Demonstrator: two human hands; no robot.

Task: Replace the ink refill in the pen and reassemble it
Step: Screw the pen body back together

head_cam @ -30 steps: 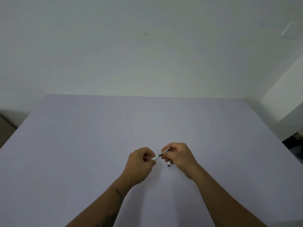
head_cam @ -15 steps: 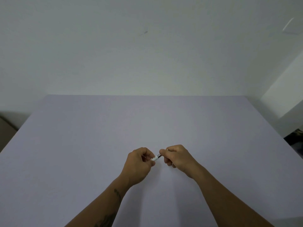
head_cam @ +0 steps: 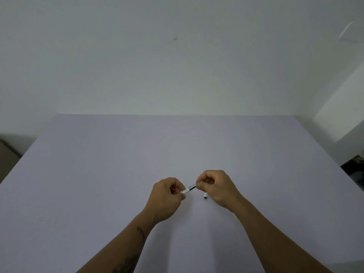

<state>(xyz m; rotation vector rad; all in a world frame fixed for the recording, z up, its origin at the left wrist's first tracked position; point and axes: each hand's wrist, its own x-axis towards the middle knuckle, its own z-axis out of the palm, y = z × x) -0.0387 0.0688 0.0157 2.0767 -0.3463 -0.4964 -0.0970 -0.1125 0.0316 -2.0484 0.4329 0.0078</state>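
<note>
Nearest, two bare forearms reach in from the bottom edge, the left one bearing dark tattoo marks along its inner side. Just beyond them the left hand (head_cam: pixel 167 196) and the right hand (head_cam: pixel 215 187) meet low over the middle of the near part of the table (head_cam: pixel 98 174), a broad pale lilac surface. Both hands are curled into narrow pinches, and between them they hold the pen (head_cam: pixel 189 189): the left fingertips (head_cam: pixel 182 196) grip its white end, the right fingertips (head_cam: pixel 200 185) grip the other end, and a short dark, shiny section shows in the gap between the hands. It lies tilted, rising toward the right hand. Whether its parts are joined or coming apart is too small to tell. Just below the right hand, a small white tube with a dark end (head_cam: pixel 205 195) pokes out from under the palm; whether it is held or resting on the table cannot be told. A thin pale sliver (head_cam: pixel 234 217) shows beside the right wrist, touching the table. Farther off, the table runs bare to its far edge, where a plain white wall (head_cam: pixel 177 66) rises. At far right a dark patch (head_cam: pixel 354 166) sits beyond the table's corner.
</note>
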